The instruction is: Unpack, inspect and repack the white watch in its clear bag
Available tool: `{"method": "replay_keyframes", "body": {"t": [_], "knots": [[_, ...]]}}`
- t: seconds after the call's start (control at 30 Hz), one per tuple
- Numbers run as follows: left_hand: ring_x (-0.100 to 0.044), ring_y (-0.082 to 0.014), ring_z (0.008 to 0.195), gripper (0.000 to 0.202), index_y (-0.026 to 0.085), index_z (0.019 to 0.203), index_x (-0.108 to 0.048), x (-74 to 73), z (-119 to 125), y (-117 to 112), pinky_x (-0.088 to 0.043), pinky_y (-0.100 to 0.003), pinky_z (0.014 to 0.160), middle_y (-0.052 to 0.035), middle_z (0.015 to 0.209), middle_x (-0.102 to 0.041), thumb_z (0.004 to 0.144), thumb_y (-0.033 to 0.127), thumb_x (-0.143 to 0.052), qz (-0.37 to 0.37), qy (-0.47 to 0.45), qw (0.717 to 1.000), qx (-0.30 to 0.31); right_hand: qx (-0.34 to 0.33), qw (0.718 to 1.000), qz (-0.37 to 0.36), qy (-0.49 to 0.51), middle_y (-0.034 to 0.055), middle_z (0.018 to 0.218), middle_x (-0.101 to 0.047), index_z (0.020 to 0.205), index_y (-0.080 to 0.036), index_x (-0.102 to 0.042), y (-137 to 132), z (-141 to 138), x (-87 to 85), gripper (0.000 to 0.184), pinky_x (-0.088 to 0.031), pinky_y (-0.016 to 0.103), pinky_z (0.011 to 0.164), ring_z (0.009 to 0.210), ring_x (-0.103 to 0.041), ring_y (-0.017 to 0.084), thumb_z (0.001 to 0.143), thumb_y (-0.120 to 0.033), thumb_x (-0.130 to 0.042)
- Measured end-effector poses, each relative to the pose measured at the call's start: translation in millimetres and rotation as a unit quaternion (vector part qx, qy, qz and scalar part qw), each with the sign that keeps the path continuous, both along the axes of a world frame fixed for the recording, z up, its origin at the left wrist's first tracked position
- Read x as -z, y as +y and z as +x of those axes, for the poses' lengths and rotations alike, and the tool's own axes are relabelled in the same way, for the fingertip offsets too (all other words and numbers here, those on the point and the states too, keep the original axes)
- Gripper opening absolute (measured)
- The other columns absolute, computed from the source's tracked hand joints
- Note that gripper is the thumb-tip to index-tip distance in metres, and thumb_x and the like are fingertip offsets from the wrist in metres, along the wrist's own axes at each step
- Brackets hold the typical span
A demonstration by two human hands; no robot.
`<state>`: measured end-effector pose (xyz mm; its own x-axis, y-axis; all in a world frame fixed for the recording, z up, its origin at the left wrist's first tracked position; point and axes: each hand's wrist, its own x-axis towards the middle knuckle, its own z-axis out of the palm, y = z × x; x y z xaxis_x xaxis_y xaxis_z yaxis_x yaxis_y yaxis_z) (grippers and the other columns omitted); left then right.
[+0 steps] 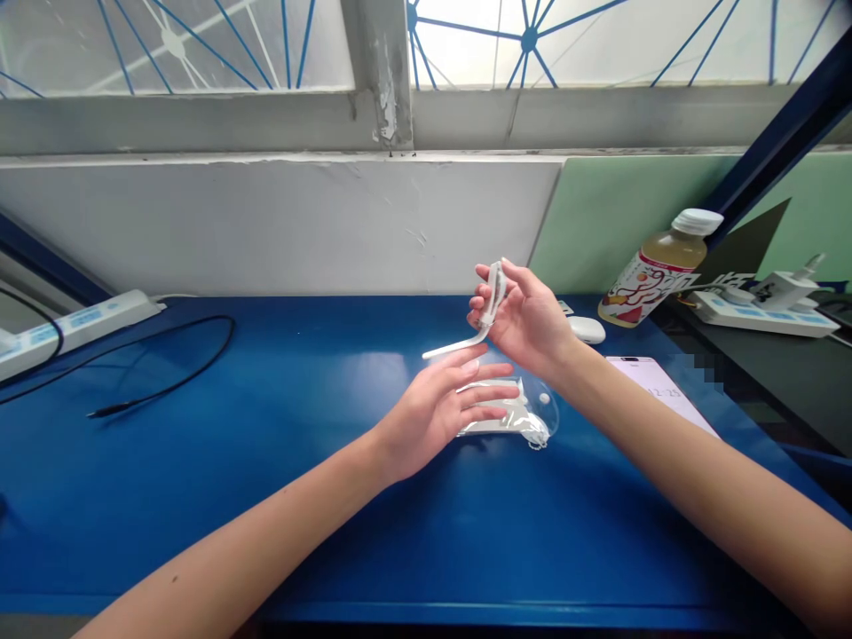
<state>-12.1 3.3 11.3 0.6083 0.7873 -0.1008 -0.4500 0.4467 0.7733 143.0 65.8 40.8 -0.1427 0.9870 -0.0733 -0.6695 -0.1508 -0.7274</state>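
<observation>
My right hand (532, 319) is raised above the blue table and grips a white hinged plastic piece (494, 293) between thumb and fingers. A thin, flat arm of that piece bends out to the left. Just below it, my left hand (426, 417) is open, fingers spread and palm turned to the right. Whether its fingertips touch the thin arm, I cannot tell. Behind the left fingers lies a clear plastic pouch (542, 410) with a pale flat item inside and a small bead chain at its corner. The fingers hide part of the pouch.
A phone (656, 386) lies beside my right forearm, with a white rounded case (588, 330) behind it. Farther right are a tilted drink bottle (656, 271) and a power strip (765, 315). At left are another power strip (86, 328) and a black cable (213, 355).
</observation>
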Motion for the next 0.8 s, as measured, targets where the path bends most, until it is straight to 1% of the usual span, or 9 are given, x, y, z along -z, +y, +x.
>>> {"method": "replay_keyframes", "body": {"t": [0.1, 0.2, 0.33, 0.4, 0.47, 0.53, 0.63, 0.7, 0.8], "knots": [[-0.062, -0.0321, 0.116, 0.032, 0.010, 0.120, -0.061, 1.9, 1.4, 2.3, -0.047, -0.041, 0.097, -0.0178, 0.127, -0.063, 0.091, 0.024, -0.063, 0.019, 0.011, 0.999, -0.033, -0.013, 0.994, 0.050, -0.097, -0.0018, 0.066, -0.059, 0.083, -0.018, -0.065, -4.2, -3.2, 1.0, 0.022, -0.051, 0.023, 0.058, 0.060, -0.060, 0.011, 0.082, -0.039, -0.072], [-0.062, -0.0285, 0.115, 0.028, 0.012, 0.116, -0.065, 3.5, 1.6, 5.5, -0.047, -0.039, 0.097, -0.0147, 0.124, -0.064, 0.092, 0.026, -0.065, 0.064, 0.030, 0.996, -0.048, -0.031, 0.976, 0.094, -0.194, -0.0006, 0.068, -0.061, 0.074, -0.019, -0.064, -9.4, -6.6, 3.0, 0.031, -0.048, 0.024, 0.053, 0.059, -0.058, 0.012, 0.074, -0.046, -0.079], [-0.067, -0.0196, 0.092, 0.027, 0.013, 0.110, -0.068, 4.3, 0.7, 6.3, -0.050, -0.035, 0.088, -0.0104, 0.106, -0.068, 0.088, 0.027, -0.071, 0.094, 0.054, 0.994, -0.033, 0.016, 0.964, 0.131, -0.233, -0.0029, 0.064, -0.057, 0.064, -0.019, -0.059, -12.5, -10.1, 7.9, 0.035, -0.038, 0.021, 0.044, 0.051, -0.046, 0.007, 0.069, -0.044, -0.083], [-0.066, -0.0160, 0.081, 0.022, 0.013, 0.104, -0.068, 4.6, -0.1, 5.0, -0.051, -0.035, 0.084, -0.0067, 0.094, -0.067, 0.088, 0.028, -0.071, 0.100, 0.053, 0.994, -0.005, -0.001, 0.965, 0.104, -0.242, -0.0004, 0.072, -0.063, 0.068, -0.020, -0.062, -12.9, -11.7, 10.8, 0.033, -0.040, 0.021, 0.044, 0.055, -0.051, 0.009, 0.071, -0.046, -0.081], [-0.064, -0.0141, 0.077, 0.019, 0.013, 0.098, -0.067, 5.1, -0.7, 3.4, -0.051, -0.035, 0.083, -0.0034, 0.086, -0.063, 0.089, 0.029, -0.070, 0.110, 0.056, 0.992, 0.015, -0.057, 0.967, 0.076, -0.235, 0.0037, 0.086, -0.070, 0.074, -0.020, -0.065, -13.8, -13.0, 12.9, 0.029, -0.050, 0.024, 0.053, 0.071, -0.062, 0.015, 0.076, -0.047, -0.076], [-0.063, -0.0136, 0.075, 0.019, 0.013, 0.091, -0.067, 5.8, -0.9, 2.1, -0.052, -0.035, 0.082, -0.0022, 0.081, -0.061, 0.089, 0.032, -0.069, 0.112, 0.068, 0.991, 0.018, -0.125, 0.972, 0.053, -0.189, 0.0053, 0.092, -0.073, 0.078, -0.022, -0.065, -15.0, -13.3, 13.5, 0.025, -0.056, 0.030, 0.068, 0.087, -0.068, 0.021, 0.082, -0.046, -0.071], [-0.063, -0.0129, 0.073, 0.024, 0.011, 0.088, -0.068, 6.4, -1.1, 1.5, -0.052, -0.035, 0.082, -0.0059, 0.087, -0.065, 0.089, 0.035, -0.069, 0.097, 0.089, 0.991, 0.007, -0.209, 0.971, 0.032, -0.115, 0.0045, 0.091, -0.076, 0.089, -0.023, -0.066, -16.0, -10.4, 10.4, 0.022, -0.057, 0.036, 0.081, 0.091, -0.071, 0.022, 0.089, -0.045, -0.061], [-0.065, -0.0131, 0.073, 0.026, 0.010, 0.096, -0.069, 6.1, -1.1, 1.7, -0.053, -0.035, 0.082, -0.0105, 0.098, -0.069, 0.089, 0.035, -0.069, 0.084, 0.096, 0.992, 0.010, -0.229, 0.967, 0.045, -0.104, 0.0054, 0.097, -0.077, 0.098, -0.022, -0.068, -15.4, -6.8, 6.7, 0.020, -0.057, 0.036, 0.084, 0.089, -0.072, 0.020, 0.091, -0.038, -0.058], [-0.069, -0.0159, 0.077, 0.027, 0.010, 0.107, -0.068, 4.2, -0.6, 1.5, -0.054, -0.037, 0.084, -0.0150, 0.105, -0.071, 0.092, 0.032, -0.067, 0.062, 0.100, 0.993, 0.021, -0.221, 0.964, 0.094, -0.113, 0.0068, 0.104, -0.076, 0.102, -0.019, -0.070, -13.0, -2.2, 3.4, 0.017, -0.056, 0.036, 0.091, 0.096, -0.072, 0.020, 0.089, -0.022, -0.059]]}}
